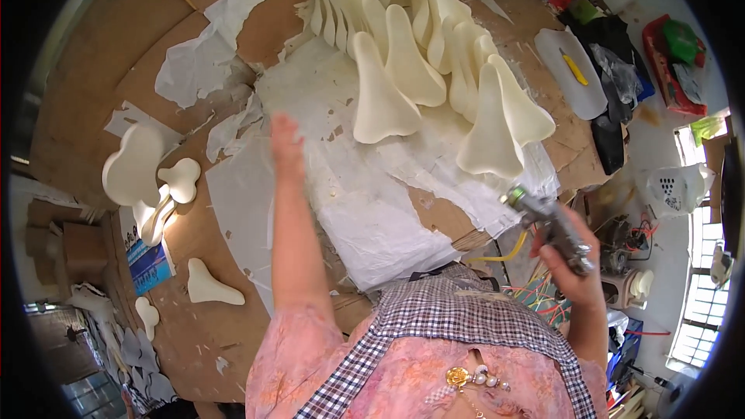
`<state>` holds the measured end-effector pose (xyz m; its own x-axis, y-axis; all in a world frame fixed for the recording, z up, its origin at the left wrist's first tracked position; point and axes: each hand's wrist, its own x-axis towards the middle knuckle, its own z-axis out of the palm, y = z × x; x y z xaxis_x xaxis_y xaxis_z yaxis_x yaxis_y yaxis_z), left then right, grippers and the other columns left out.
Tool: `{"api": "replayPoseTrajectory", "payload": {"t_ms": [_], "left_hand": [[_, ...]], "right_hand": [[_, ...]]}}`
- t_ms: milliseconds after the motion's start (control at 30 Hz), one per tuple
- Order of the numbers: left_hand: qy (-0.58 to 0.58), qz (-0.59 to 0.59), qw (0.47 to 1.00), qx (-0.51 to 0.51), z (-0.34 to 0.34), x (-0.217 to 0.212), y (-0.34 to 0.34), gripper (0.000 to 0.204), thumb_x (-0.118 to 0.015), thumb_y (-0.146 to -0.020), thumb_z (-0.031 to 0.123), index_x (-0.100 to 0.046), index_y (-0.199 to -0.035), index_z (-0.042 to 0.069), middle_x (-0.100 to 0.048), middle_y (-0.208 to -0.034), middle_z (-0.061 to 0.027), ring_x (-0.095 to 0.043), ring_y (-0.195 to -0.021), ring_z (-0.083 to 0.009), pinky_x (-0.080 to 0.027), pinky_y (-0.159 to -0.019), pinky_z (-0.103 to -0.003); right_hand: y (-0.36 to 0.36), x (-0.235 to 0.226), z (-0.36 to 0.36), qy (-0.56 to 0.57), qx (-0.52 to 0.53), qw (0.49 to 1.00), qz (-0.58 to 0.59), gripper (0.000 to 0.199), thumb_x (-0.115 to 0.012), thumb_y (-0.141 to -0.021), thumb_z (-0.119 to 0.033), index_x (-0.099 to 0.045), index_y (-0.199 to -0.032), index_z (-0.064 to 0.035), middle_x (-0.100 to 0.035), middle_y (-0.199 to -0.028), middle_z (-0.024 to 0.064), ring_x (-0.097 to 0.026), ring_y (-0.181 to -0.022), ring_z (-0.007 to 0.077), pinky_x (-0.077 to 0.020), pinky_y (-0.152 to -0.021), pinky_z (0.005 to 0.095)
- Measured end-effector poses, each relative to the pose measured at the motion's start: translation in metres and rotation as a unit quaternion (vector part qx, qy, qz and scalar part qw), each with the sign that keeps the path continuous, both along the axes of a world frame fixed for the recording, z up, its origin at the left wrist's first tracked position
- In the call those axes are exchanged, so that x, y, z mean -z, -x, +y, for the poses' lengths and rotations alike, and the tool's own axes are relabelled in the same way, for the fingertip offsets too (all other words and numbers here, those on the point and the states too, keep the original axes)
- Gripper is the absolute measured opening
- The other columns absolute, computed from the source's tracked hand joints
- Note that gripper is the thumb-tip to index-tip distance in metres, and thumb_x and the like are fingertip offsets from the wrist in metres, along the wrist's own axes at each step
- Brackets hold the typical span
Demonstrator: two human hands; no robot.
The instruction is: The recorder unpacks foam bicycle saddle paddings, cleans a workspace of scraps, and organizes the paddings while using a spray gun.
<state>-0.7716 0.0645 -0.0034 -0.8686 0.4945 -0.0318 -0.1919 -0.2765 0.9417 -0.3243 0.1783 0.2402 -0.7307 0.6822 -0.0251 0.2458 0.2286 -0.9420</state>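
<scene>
My right hand is wrapped round a metal spray gun, its greenish front end pointing up and left toward the pads. A yellow hose shows just below the gun. My left arm reaches forward over the paper, and my left hand, slightly blurred, has its fingers stretched out with nothing in them. Beyond it, cream saddle-shaped foam pads stand in long overlapping rows. Nearest the gun is one pad, wide end toward me; another pad stands closer to my left hand.
Torn white paper covers the cardboard-topped table. Loose pads lie at the left, including a large one and a small one. A yellow-handled cutter rests on a pale tray at right. Several wires tangle below the gun.
</scene>
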Motion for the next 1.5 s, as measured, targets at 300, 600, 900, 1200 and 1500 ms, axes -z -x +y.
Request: {"api": "replayPoseTrajectory", "payload": {"t_ms": [300,600,900,1200,1500], "left_hand": [[0.261,0.066,0.954,0.129,0.126,0.033,-0.059,0.073,-0.064,-0.066,-0.002,-0.036,-0.132,0.011,-0.054,-0.116,-0.0131,-0.055,-0.102,-0.0244,-0.042,-0.087,-0.031],[0.334,0.251,0.908,-0.021,0.124,0.017,-0.091,0.030,-0.054,-0.070,0.004,-0.059,-0.100,0.006,-0.053,-0.088,-0.0111,-0.054,-0.077,-0.0282,-0.045,-0.070,-0.039],[0.338,0.404,0.847,-0.070,0.049,0.014,-0.074,0.034,-0.052,-0.067,0.005,-0.064,-0.099,0.009,-0.050,-0.077,-0.0138,-0.052,-0.069,-0.0290,-0.044,-0.066,-0.037],[0.244,0.142,0.907,-0.314,-0.013,0.006,0.037,0.021,-0.063,-0.074,0.004,-0.058,-0.093,-0.001,-0.061,-0.088,-0.0090,-0.058,-0.083,-0.0191,-0.047,-0.076,-0.031],[0.376,0.207,0.903,-0.027,0.220,0.040,-0.061,0.020,-0.064,-0.069,0.011,-0.055,-0.085,0.002,-0.060,-0.084,-0.0134,-0.058,-0.077,-0.0306,-0.046,-0.070,-0.038]], "right_hand": [[0.003,-0.006,0.001,-0.047,0.000,0.999,-0.017,0.053,-0.065,-0.075,-0.013,-0.046,-0.123,0.0018,-0.061,-0.084,0.0103,-0.060,-0.073,0.0160,-0.0478,-0.066,0.0277],[0.010,-0.008,0.004,-0.030,0.000,0.998,0.053,0.059,-0.065,-0.078,-0.016,-0.039,-0.128,0.0017,-0.059,-0.090,0.0105,-0.058,-0.076,0.0190,-0.0465,-0.070,0.0305],[0.001,-0.010,0.020,-0.005,-0.084,0.996,-0.020,0.055,-0.067,-0.075,-0.011,-0.045,-0.123,0.0019,-0.062,-0.082,0.0084,-0.060,-0.072,0.0148,-0.0482,-0.068,0.0277],[-0.013,0.005,0.035,0.024,0.007,1.000,0.016,0.060,-0.067,-0.076,-0.015,-0.040,-0.127,0.0018,-0.061,-0.089,0.0084,-0.059,-0.077,0.0141,-0.0470,-0.071,0.0279],[0.009,-0.027,0.029,-0.128,0.070,0.989,0.035,0.049,-0.063,-0.075,-0.012,-0.048,-0.120,0.0030,-0.060,-0.078,0.0087,-0.060,-0.067,0.0140,-0.0472,-0.063,0.0256]]}}
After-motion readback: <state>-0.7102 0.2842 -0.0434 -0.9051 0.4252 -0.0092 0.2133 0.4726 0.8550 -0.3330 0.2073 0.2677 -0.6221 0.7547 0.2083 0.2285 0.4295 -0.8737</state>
